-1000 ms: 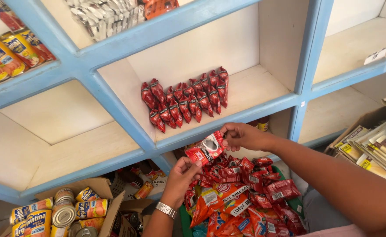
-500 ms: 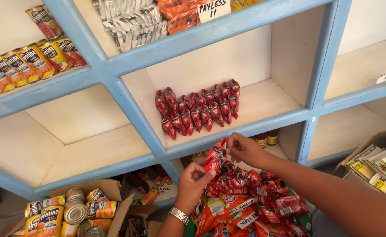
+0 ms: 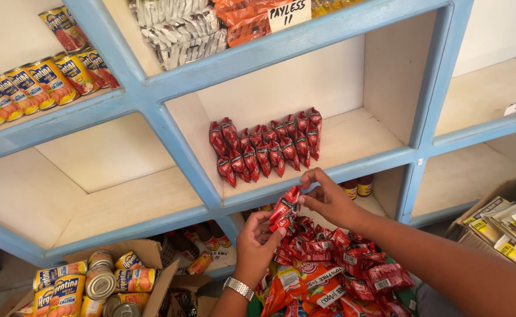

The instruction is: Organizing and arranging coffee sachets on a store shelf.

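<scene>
Both hands pinched one red sachet (image 3: pixel 283 210) just below the middle shelf's blue edge (image 3: pixel 352 170).

My left hand (image 3: pixel 256 246) gripped its lower end, fingers closed on it; my right hand (image 3: pixel 328 196) nipped the top corner between thumb and fingertips. On the shelf above, two rows of sachets (image 3: pixel 266 149) already lay set out, with bare board to their right. Under my hands a heap of sachets (image 3: pixel 340 276) remained unshelved. Cans in a box (image 3: pixel 93 285) sat at lower left.

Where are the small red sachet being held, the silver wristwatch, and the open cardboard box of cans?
small red sachet (image 3: pixel 283 210), head view, its middle
silver wristwatch (image 3: pixel 238 287), head view, band
open cardboard box (image 3: pixel 137 249), head view, rear flap
</scene>
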